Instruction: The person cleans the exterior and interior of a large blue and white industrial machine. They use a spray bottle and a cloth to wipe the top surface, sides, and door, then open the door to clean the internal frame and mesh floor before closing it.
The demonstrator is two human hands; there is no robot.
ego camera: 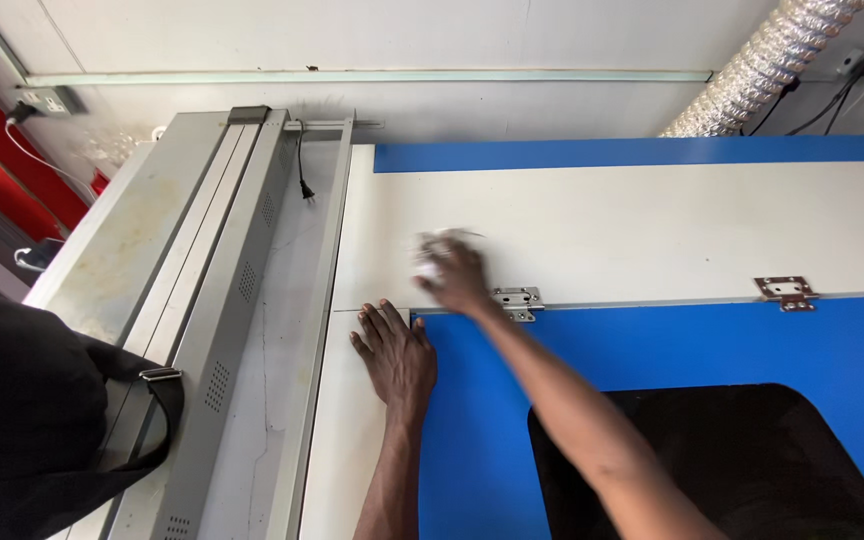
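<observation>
Blur hides most of the small white wad of cloth (439, 250) under the right hand (457, 277), so its long axis and heading cannot be told; it looks pale and crumpled, pressed on the white machine top panel (652, 225) just left of the silver metal hinge (518, 301). That hand's grip closes over the wad. Below and left of the hinge, the left hand (397, 355) lies flat, fingers spread, holding nothing, across the edge of the blue lid with dark window (672, 350).
</observation>
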